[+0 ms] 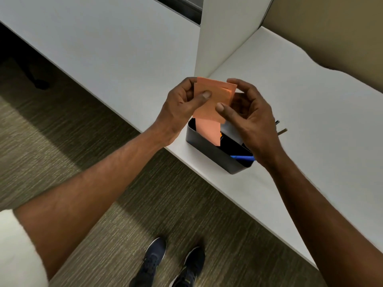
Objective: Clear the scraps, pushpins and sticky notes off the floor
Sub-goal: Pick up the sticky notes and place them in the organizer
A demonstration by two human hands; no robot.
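Observation:
Several orange sticky notes (213, 100) are held fanned together above a dark grey bin (209, 151) that stands near the front edge of the white desk (310, 125). My left hand (182, 106) pinches their left edge with thumb on top. My right hand (246, 114) pinches their lower right corner. The lowest note hangs down into the bin's opening. Inside the bin lie a blue pen (242, 157) and a small orange item; the right hand hides the bin's far side.
A white divider panel (226, 32) rises from the desk behind the hands. Two pen tips (281, 129) stick out past my right hand. Striped carpet (83, 146) covers the floor, where my dark shoes (172, 264) stand. A dark chair base sits far left.

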